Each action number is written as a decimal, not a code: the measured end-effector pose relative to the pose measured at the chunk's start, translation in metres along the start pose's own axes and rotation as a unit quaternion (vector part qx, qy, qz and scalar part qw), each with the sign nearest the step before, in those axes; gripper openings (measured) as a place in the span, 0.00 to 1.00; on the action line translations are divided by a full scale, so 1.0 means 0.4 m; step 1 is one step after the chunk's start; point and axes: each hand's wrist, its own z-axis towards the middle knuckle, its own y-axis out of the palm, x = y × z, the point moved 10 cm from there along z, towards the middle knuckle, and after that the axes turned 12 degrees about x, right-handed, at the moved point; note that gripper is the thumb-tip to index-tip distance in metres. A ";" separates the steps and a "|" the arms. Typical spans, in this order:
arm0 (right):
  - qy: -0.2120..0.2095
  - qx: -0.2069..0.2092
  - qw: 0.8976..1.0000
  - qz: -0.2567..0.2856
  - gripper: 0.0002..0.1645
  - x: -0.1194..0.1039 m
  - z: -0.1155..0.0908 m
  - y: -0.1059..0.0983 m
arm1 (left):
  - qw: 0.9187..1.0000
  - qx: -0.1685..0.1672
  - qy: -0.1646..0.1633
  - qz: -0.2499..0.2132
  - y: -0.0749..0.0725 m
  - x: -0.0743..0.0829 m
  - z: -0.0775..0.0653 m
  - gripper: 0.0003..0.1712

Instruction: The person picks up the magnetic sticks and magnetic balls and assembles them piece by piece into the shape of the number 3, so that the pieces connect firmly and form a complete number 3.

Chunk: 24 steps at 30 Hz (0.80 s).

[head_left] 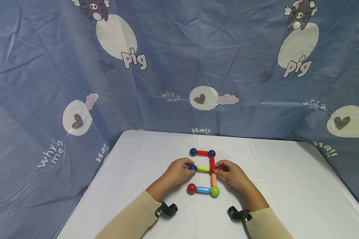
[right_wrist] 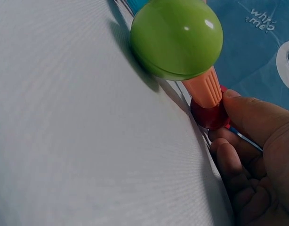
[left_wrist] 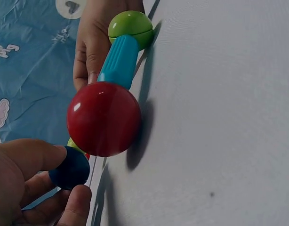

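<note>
A figure of coloured balls and rods lies on the white table in the head view. My left hand [head_left: 178,171] pinches the dark blue ball [left_wrist: 70,169] at the left end of the yellow-green rod [head_left: 203,168]. At that rod's other end, my right hand [head_left: 231,173] grips the red ball [right_wrist: 210,114] between thumb and fingers. An orange rod [head_left: 213,180] runs from this ball to a green ball [head_left: 215,191]. From there a light blue rod [head_left: 203,190] leads to another red ball [left_wrist: 104,119]. Above, two red rods [head_left: 202,153] link two dark blue balls [head_left: 193,152].
The white table [head_left: 287,186] extends around the figure on all sides. A blue printed cloth [head_left: 173,66] hangs behind it and along the left. Each wrist bears a black strapped device, the left device [head_left: 168,209] and the right device [head_left: 237,213].
</note>
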 end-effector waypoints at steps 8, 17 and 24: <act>0.002 0.005 1.000 -0.010 0.13 -0.003 0.002 -0.007 | 1.000 0.016 0.003 -0.013 -0.001 0.009 0.006 0.17; 0.004 0.004 1.000 -0.006 0.13 -0.002 0.000 -0.001 | 1.000 0.009 -0.011 0.004 0.005 -0.006 0.006 0.16; -0.002 0.005 1.000 -0.011 0.14 -0.003 0.002 0.000 | 1.000 0.004 -0.015 0.012 0.009 -0.017 0.008 0.16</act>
